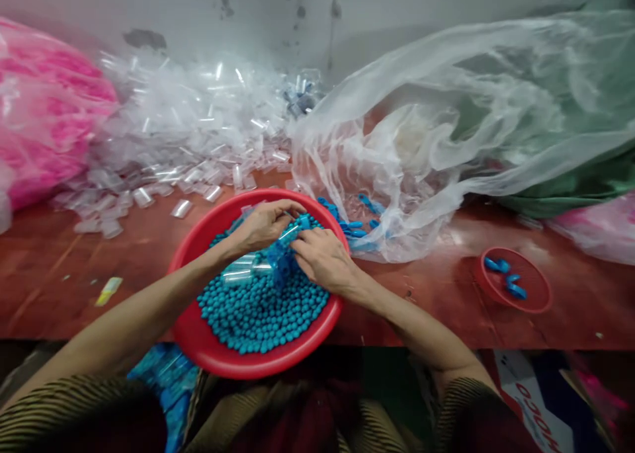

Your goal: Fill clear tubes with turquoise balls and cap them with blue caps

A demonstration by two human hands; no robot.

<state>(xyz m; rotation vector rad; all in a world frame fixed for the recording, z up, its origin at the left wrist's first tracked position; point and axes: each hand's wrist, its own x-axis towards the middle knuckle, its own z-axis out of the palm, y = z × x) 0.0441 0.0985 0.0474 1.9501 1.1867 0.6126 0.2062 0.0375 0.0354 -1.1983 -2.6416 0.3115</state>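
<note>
Beads (268,321) fill the basin (248,368)! Left hand (265,227), right hand (325,258) curled above, grips unclear; basket (538,281) of pieces (516,288) to their right, table edge (570,344) below.

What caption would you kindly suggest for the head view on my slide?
Left hand and right hand at work over a red basin of blue beads, clear plastic pieces heaped behind.

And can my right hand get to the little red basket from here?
Probably yes: your right hand must lift over the rim of the red basin, but then nothing seems to block the way to the little red basket; the clear plastic bag lies farther back.
</note>
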